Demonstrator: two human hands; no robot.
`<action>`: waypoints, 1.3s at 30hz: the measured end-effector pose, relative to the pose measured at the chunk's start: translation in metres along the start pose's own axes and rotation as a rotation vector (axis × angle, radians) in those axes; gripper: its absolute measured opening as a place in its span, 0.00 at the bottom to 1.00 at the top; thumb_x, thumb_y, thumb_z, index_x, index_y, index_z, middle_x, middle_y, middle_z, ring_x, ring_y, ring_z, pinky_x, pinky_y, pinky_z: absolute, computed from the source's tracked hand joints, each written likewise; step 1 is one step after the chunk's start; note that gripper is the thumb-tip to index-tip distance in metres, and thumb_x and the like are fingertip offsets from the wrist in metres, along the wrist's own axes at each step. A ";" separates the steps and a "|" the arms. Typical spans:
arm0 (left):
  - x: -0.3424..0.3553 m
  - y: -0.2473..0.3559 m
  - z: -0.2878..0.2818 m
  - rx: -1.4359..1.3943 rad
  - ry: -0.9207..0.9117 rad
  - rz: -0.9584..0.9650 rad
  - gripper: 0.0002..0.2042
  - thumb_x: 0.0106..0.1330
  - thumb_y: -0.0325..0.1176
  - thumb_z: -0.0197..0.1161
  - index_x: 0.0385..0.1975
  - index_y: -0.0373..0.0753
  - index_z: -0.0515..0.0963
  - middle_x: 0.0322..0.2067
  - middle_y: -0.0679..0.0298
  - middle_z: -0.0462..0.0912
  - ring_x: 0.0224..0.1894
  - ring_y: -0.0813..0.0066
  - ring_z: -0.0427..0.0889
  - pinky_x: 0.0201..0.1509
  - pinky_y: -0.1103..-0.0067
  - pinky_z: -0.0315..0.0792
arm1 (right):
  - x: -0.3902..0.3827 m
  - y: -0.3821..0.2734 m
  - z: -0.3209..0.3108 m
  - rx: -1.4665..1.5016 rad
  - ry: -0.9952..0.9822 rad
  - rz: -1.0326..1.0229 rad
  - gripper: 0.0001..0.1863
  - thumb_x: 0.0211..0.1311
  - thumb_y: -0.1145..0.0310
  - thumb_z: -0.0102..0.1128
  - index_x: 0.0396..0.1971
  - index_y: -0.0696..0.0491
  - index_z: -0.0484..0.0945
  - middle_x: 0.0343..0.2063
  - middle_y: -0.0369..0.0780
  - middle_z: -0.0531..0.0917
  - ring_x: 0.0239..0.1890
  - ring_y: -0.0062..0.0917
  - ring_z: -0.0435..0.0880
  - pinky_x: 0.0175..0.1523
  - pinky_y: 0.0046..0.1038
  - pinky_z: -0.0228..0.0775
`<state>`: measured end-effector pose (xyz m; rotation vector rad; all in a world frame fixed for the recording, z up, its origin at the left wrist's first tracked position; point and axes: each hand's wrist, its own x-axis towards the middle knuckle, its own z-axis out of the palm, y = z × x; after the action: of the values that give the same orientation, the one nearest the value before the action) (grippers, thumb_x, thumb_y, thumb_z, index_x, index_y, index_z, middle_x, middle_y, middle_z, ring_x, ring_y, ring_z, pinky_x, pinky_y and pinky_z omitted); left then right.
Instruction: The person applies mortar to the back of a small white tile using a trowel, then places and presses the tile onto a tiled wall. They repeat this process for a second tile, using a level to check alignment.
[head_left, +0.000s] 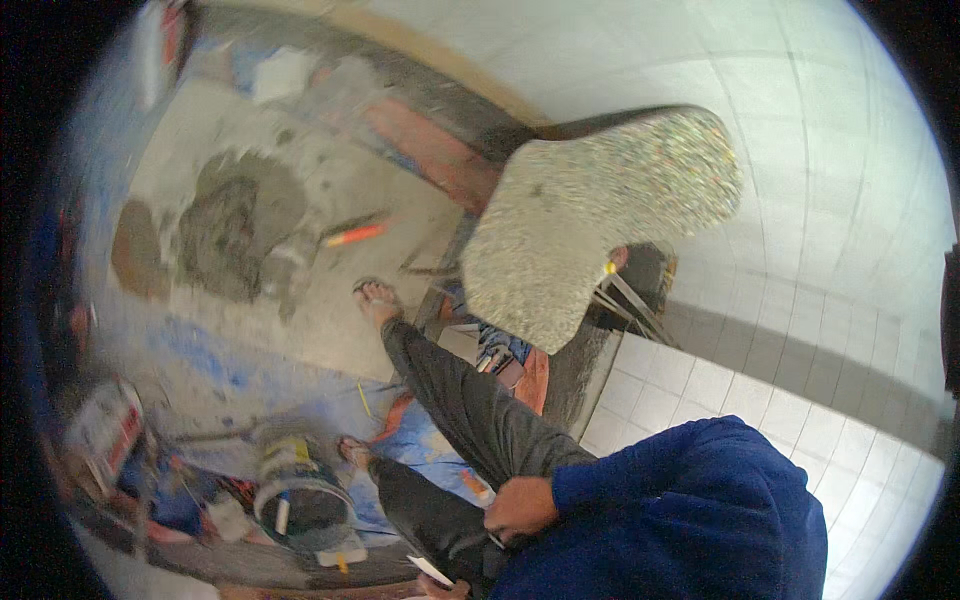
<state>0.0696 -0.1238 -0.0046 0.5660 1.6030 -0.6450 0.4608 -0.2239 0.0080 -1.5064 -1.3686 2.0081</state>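
My right hand [522,508], at the end of a dark blue sleeve, is curled closed by the top of my black-trousered legs; anything inside it is hidden. Lower down, partly cut off by the picture's edge, my left hand [446,589] has its fingers closed around a thin white flat piece [430,571], its kind unclear. My sandalled feet are apart, one on the grey board [400,210] and the other by a blue sheet. On that board lie a heap of wet grey mortar [240,225] and a tool with an orange-red handle [357,234].
A large speckled slab [600,210] stands before the white tiled wall [820,180], with thin struts [635,305] beneath. White tiles [690,390] form a ledge at right. At lower left are a dark bucket [305,510], a white bag [105,435] and crumpled blue sheeting [215,360].
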 end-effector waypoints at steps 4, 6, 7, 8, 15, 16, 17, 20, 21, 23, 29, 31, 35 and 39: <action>-0.009 0.115 0.003 0.165 0.009 0.170 0.38 0.64 0.30 0.69 0.72 0.33 0.56 0.59 0.52 0.75 0.61 0.60 0.76 0.63 0.68 0.74 | -0.041 0.010 -0.009 0.178 0.333 0.053 0.18 0.63 0.56 0.65 0.42 0.57 0.79 0.40 0.49 0.83 0.47 0.49 0.83 0.50 0.47 0.76; -0.008 0.190 0.009 0.255 -0.010 0.316 0.38 0.64 0.30 0.69 0.72 0.33 0.56 0.59 0.52 0.75 0.61 0.60 0.76 0.63 0.67 0.73 | -0.051 0.040 -0.011 0.395 0.502 0.161 0.17 0.64 0.57 0.65 0.42 0.56 0.79 0.41 0.49 0.84 0.45 0.47 0.84 0.48 0.45 0.76; -0.008 0.231 0.017 0.303 -0.029 0.416 0.38 0.64 0.30 0.69 0.72 0.33 0.56 0.59 0.52 0.75 0.61 0.60 0.76 0.63 0.67 0.73 | -0.052 0.059 -0.009 0.520 0.666 0.204 0.16 0.65 0.57 0.65 0.42 0.55 0.79 0.40 0.48 0.84 0.43 0.45 0.85 0.47 0.44 0.76; -0.007 0.274 0.031 0.342 -0.089 0.549 0.38 0.64 0.30 0.69 0.72 0.33 0.56 0.59 0.52 0.75 0.61 0.60 0.76 0.63 0.67 0.73 | -0.052 0.078 -0.005 0.666 0.838 0.224 0.16 0.66 0.56 0.64 0.42 0.53 0.80 0.39 0.48 0.84 0.41 0.43 0.85 0.46 0.43 0.76; -0.012 0.502 0.311 1.095 -0.311 1.048 0.44 0.51 0.19 0.63 0.74 0.31 0.55 0.63 0.53 0.71 0.65 0.60 0.71 0.69 0.71 0.64 | -0.063 0.207 0.091 0.945 1.480 0.849 0.17 0.66 0.58 0.61 0.48 0.53 0.79 0.36 0.49 0.86 0.42 0.47 0.86 0.47 0.47 0.76; -0.032 0.521 0.356 1.163 -0.375 1.152 0.44 0.52 0.19 0.64 0.74 0.31 0.55 0.64 0.53 0.71 0.67 0.60 0.69 0.71 0.71 0.62 | -0.061 0.228 0.103 0.988 1.603 0.901 0.18 0.66 0.57 0.62 0.49 0.54 0.79 0.37 0.50 0.86 0.43 0.47 0.86 0.48 0.46 0.77; -0.056 0.534 0.399 1.222 -0.423 1.219 0.43 0.52 0.19 0.64 0.73 0.30 0.56 0.65 0.53 0.70 0.68 0.61 0.68 0.73 0.70 0.59 | -0.059 0.250 0.113 0.977 1.682 0.960 0.21 0.66 0.55 0.63 0.49 0.56 0.78 0.37 0.50 0.86 0.43 0.46 0.86 0.48 0.46 0.77; -0.134 0.551 0.527 1.381 -0.455 1.629 0.42 0.50 0.20 0.65 0.72 0.33 0.60 0.67 0.52 0.68 0.69 0.61 0.67 0.75 0.69 0.56 | -0.053 0.321 0.122 1.139 1.680 1.060 0.30 0.66 0.51 0.64 0.57 0.59 0.73 0.43 0.52 0.86 0.46 0.45 0.86 0.50 0.46 0.77; -0.158 0.551 0.567 1.467 -0.625 1.748 0.43 0.50 0.20 0.65 0.72 0.34 0.60 0.68 0.52 0.67 0.69 0.60 0.66 0.76 0.69 0.55 | -0.048 0.340 0.120 1.231 1.621 1.116 0.34 0.66 0.50 0.64 0.61 0.60 0.71 0.45 0.53 0.86 0.47 0.45 0.86 0.51 0.47 0.77; -0.192 0.537 0.651 1.497 -0.541 1.986 0.42 0.49 0.20 0.65 0.71 0.35 0.61 0.72 0.51 0.62 0.72 0.57 0.63 0.77 0.66 0.53 | -0.040 0.373 0.108 1.246 1.715 1.249 0.44 0.64 0.46 0.65 0.69 0.60 0.62 0.49 0.56 0.84 0.46 0.45 0.86 0.50 0.46 0.77; -0.230 0.495 0.868 1.935 -0.669 2.672 0.45 0.48 0.20 0.65 0.74 0.37 0.59 0.76 0.53 0.57 0.77 0.53 0.54 0.80 0.62 0.50 | -0.040 0.430 0.064 1.773 1.690 0.982 0.66 0.54 0.32 0.68 0.77 0.63 0.44 0.59 0.64 0.75 0.53 0.46 0.84 0.56 0.43 0.78; -0.225 0.494 0.905 1.986 -0.721 2.462 0.47 0.48 0.20 0.66 0.75 0.38 0.58 0.76 0.54 0.57 0.77 0.54 0.55 0.80 0.62 0.50 | -0.043 0.432 0.059 1.901 1.709 0.808 0.70 0.52 0.30 0.69 0.77 0.65 0.42 0.60 0.64 0.75 0.54 0.46 0.84 0.56 0.43 0.79; -0.215 0.501 0.926 2.084 -0.329 2.314 0.47 0.56 0.28 0.73 0.76 0.30 0.54 0.72 0.52 0.63 0.74 0.60 0.61 0.78 0.68 0.53 | -0.043 0.427 0.059 1.881 1.858 0.852 0.72 0.52 0.28 0.68 0.77 0.66 0.41 0.56 0.59 0.80 0.47 0.44 0.86 0.49 0.42 0.81; -0.227 0.499 0.929 1.952 -0.584 2.110 0.44 0.60 0.32 0.72 0.75 0.29 0.54 0.68 0.53 0.67 0.69 0.63 0.66 0.75 0.70 0.56 | -0.039 0.428 0.058 1.939 1.758 0.760 0.69 0.54 0.28 0.67 0.76 0.66 0.44 0.56 0.58 0.81 0.48 0.45 0.86 0.51 0.43 0.80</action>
<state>1.1067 -0.4048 0.0946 2.3938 -1.1234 -0.2695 0.5556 -0.4995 -0.3136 -1.3968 1.4919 0.4418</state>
